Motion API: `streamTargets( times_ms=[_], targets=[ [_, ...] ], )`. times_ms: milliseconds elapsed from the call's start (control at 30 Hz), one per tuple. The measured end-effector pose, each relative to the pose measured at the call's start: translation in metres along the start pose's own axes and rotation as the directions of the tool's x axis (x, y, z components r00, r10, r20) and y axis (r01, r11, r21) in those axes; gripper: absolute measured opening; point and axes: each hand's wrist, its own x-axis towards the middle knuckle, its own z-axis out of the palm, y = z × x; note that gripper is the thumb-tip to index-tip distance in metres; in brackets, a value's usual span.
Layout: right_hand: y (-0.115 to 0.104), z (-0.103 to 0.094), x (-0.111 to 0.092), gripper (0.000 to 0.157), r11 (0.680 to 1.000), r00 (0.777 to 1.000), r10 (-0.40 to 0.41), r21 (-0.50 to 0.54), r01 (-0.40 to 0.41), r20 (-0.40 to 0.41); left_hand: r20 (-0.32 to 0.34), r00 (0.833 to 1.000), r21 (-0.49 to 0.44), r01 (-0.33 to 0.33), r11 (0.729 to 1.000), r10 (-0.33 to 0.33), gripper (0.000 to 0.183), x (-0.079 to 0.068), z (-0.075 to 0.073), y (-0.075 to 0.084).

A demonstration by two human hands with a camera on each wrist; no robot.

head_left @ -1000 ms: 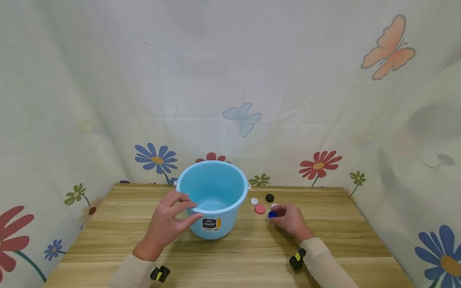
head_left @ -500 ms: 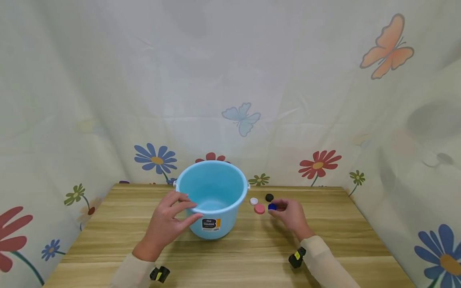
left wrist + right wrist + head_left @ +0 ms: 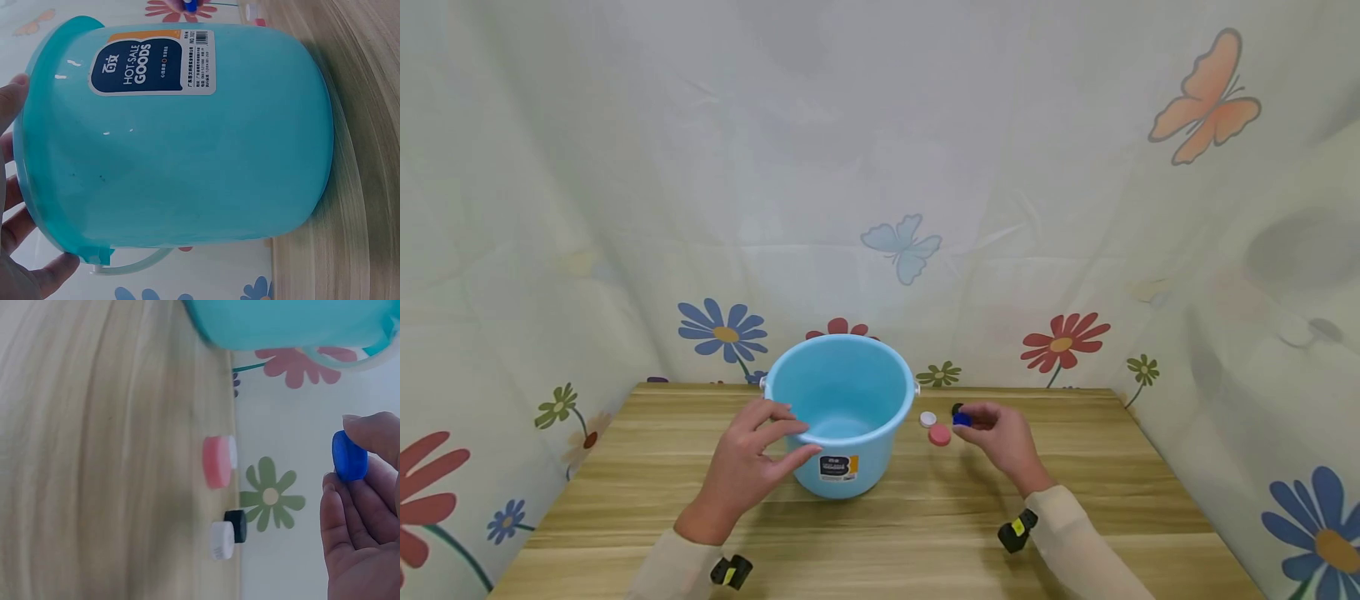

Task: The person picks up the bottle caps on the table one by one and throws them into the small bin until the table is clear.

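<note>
A light blue bucket (image 3: 880, 450) stands upright on the wooden table, its label (image 3: 153, 62) facing the near side. My left hand (image 3: 748, 454) holds its near-left rim, with fingers over the edge and the thumb on the outside. Between thumb and fingers, my right hand (image 3: 1009, 443) pinches a blue bottle cap (image 3: 350, 456), raised above the table to the right of the bucket. Below it lie a pink cap (image 3: 939, 435), a white cap (image 3: 928, 419) and a black cap (image 3: 236, 526). Another white cap (image 3: 222, 540) sits beside the black one, hidden behind my right hand in the head view.
A white handle (image 3: 137, 265) hangs at the bucket's side. The wooden table (image 3: 880, 550) ends at a pale curtain (image 3: 985, 208) printed with flowers and butterflies, which also encloses both sides. A small black camera is strapped to each wrist.
My right hand has lifted the blue cap up from the table and slightly leftward, so it now overlaps the black cap in the head view. The left hand and bucket have stayed put.
</note>
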Motion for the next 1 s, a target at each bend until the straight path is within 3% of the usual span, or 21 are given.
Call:
streamTargets(
  times_ms=[233,1000],
  targets=[
    [-0.015,-0.003,0.000,0.036,0.997,0.998,-0.064,0.034,0.063,0.011,-0.007,1.000,-0.005,-0.010,1.000,0.010,0.036,-0.001,0.001,-0.002],
    [-0.053,-0.008,0.003,0.038,0.980,0.990,-0.131,0.160,0.120,0.058,0.008,1.000,-0.005,0.009,1.000,-0.009,0.037,0.001,-0.001,0.002]
  ],
)
